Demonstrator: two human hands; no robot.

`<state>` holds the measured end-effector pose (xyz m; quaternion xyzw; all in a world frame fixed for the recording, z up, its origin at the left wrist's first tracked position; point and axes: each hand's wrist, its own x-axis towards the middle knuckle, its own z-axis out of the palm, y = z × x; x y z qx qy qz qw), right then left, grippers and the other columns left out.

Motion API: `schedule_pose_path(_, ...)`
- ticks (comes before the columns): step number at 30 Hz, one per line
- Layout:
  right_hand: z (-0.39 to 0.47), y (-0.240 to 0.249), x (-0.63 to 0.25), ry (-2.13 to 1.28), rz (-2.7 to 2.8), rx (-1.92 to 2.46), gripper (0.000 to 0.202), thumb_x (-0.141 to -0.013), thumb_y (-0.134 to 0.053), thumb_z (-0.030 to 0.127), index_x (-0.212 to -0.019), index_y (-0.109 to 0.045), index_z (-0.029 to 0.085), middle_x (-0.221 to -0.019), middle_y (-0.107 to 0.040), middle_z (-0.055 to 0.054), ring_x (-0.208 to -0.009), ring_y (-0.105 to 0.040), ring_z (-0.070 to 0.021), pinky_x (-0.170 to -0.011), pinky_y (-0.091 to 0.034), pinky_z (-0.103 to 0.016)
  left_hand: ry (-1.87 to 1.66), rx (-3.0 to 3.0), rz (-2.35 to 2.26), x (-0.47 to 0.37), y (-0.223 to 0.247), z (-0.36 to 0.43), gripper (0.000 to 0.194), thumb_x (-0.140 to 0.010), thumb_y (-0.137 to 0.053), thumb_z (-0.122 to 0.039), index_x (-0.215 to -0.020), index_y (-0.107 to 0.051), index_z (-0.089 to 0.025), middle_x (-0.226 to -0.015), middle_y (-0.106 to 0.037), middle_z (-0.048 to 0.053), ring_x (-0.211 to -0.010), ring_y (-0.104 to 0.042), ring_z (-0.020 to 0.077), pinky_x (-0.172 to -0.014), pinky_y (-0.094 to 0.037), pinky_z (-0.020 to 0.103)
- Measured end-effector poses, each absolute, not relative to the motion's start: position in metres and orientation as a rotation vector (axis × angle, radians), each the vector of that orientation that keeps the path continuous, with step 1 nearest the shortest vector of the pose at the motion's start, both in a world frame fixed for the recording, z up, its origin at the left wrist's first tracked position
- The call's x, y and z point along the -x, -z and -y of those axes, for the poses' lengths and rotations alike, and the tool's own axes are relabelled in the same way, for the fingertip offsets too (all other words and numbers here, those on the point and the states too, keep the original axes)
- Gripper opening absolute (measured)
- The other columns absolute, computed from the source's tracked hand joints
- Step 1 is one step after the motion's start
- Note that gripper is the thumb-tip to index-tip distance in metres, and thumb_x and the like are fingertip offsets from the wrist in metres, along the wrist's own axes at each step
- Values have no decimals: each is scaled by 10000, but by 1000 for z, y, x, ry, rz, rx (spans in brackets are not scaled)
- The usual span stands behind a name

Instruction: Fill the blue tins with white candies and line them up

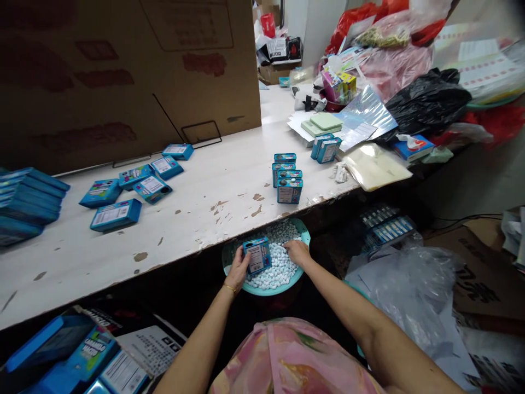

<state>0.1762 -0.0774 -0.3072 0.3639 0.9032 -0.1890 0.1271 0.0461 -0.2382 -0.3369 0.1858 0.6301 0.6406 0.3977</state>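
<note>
My left hand (238, 270) grips a small blue printed box (258, 256) with a pale label, holding it upright over a turquoise basin (305, 235). Small white, pellet-like pieces (273, 273) fill the basin, which sits just below the table's front edge. On the basin's right side, my right hand (298, 253) reaches into the pieces with its fingers drawn together. What those fingertips hold, if anything, is too small to make out. Several matching blue boxes (289, 190) stand in a row on the table above the basin.
The white table (213, 191) has chipped paint. More blue boxes lie loose (116, 214) and stacked (28, 205) at left. Behind them rises a big cardboard carton (131, 71). A pale green scale (322, 125) and bags occupy the right. An open carton of blue boxes (96, 353) sits lower left.
</note>
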Motion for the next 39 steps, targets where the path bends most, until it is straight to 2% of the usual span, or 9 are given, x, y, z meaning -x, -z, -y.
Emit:
schedule_pose_path(4, 67, 317, -178, 749, -2625, -1055, 291, -797, -422, 225, -1008, -618, 268, -988, -641, -6, -912, -564, -148, -728, -410, -223, -1690, -461, -1478, -44, 323, 247, 533, -710, -517, -467, -1141, -371, -189, -1130, -519, 85, -1021, -502, 190, -881, -400, 345)
schedule_pose_path(8, 54, 309, -183, 905, -2620, -1008, 292, -789, -429, 188, -1001, -625, 235, -857, -669, 9, -772, -588, -113, -659, -421, -190, -1694, -585, -1657, -26, 310, 275, 484, -702, -547, -406, -1112, -415, -185, -1097, -528, 70, -1009, -498, 188, -904, -374, 342)
schedule_pose_path(15, 40, 247, -185, 1084, -2729, -856, 277, -747, -435, 169, -901, -664, 189, -706, -652, 0, -639, -568, -105, -596, -405, -190, -1601, -841, -1925, -24, 304, 280, 443, -676, -562, -334, -1072, -453, -169, -1041, -533, 64, -984, -491, 195, -912, -348, 342)
schedule_pose_path(18, 47, 212, -175, 933, -2747, -708, 287, -731, -431, 168, -882, -670, 222, -720, -654, 1, -670, -572, -113, -593, -392, -185, -1555, -925, -1967, -32, 300, 266, 417, -685, -547, -330, -1060, -460, -170, -1015, -539, 58, -959, -495, 191, -897, -351, 333)
schedule_pose_path(22, 63, 175, -158, 471, -2806, -545, 285, -696, -448, 159, -834, -672, 270, -826, -656, -17, -793, -578, -165, -623, -391, -218, -1505, -994, -1964, -40, 294, 255, 387, -691, -536, -321, -1044, -476, -175, -1015, -548, 57, -971, -491, 194, -895, -344, 313)
schedule_pose_path(27, 84, 150, -139, 46, -2789, -406, 275, -686, -443, 131, -830, -657, 223, -848, -644, -90, -813, -585, -235, -645, -427, -308, -1508, -1021, -1963, -43, 293, 253, 385, -687, -535, -306, -1044, -481, -173, -1031, -543, 68, -978, -489, 198, -894, -339, 317)
schedule_pose_path(33, 99, 138, -126, -71, -2783, -313, 290, -724, -428, 129, -948, -612, 117, -863, -634, -163, -842, -586, -260, -677, -449, -361, -1493, -1042, -1970, -43, 293, 253, 387, -690, -528, -302, -1048, -475, -167, -1044, -535, 77, -992, -483, 208, -898, -337, 331)
schedule_pose_path(39, 112, 134, -118, -50, -2801, -310, 274, -776, -423, 168, -981, -594, 103, -892, -625, -174, -882, -577, -228, -751, -427, -349, -1478, -1063, -1975, -40, 299, 254, 440, -675, -565, -310, -1081, -459, -178, -1045, -533, 68, -998, -480, 203, -909, -333, 339)
